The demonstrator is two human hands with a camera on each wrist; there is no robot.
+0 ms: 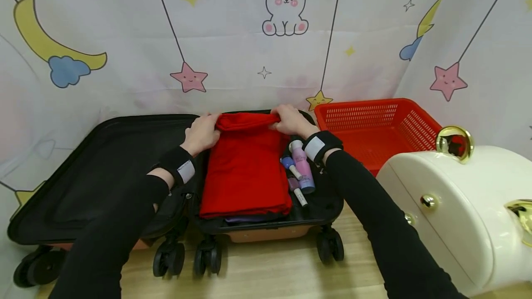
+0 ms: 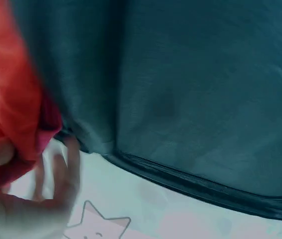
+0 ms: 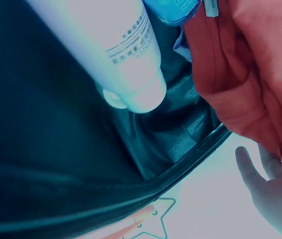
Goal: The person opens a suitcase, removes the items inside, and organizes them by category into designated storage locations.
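A folded red cloth (image 1: 247, 174), perhaps a garment, lies in the right half of an open suitcase (image 1: 329, 202). My left hand (image 1: 202, 134) pinches its far left corner between thumb and fingers; in the left wrist view that hand (image 2: 56, 194) is partly cut off. At the far right corner my right hand (image 1: 291, 120) grips the same cloth, whose far edge is raised and rolled over. Right of the cloth lie a pink-and-lilac bottle (image 1: 302, 165), a small blue bottle (image 1: 287, 162) and a small mauve bottle (image 1: 294, 185). Something dark purple shows beneath the cloth.
The suitcase's other half (image 1: 120, 165), lined in black, lies open on the left. A red plastic basket (image 1: 357, 116) stands behind on the right. Near my right arm is a cream cabinet (image 1: 465, 216) with gold knobs. A patterned curtain (image 1: 232, 26) hangs behind.
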